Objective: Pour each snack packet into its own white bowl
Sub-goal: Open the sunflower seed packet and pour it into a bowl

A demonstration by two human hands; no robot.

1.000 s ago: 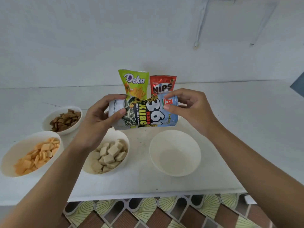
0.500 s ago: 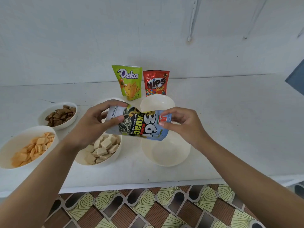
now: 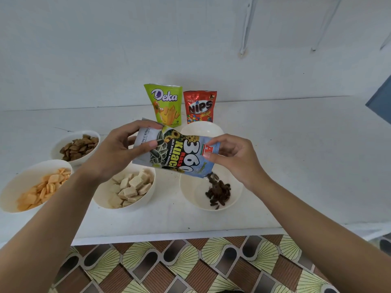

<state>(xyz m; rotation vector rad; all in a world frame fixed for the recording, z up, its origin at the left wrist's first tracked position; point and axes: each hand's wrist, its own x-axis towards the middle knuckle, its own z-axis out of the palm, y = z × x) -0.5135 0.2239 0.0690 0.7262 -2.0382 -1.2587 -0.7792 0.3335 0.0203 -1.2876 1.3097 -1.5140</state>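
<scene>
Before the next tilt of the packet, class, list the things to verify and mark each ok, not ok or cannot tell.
1. Both hands hold the blue plastic sunflower-seed packet: the left hand grips its base and the right hand pinches its open end. Ok.
2. The packet's mouth hangs over the near round white bowl. Ok.
3. The dark seeds land inside that bowl, with none seen on the white table. Ok.
4. That bowl holds no other snack. Ok.
5. The packet is emptied. Cannot tell.
6. An empty round white bowl stands behind. Ok.
</scene>
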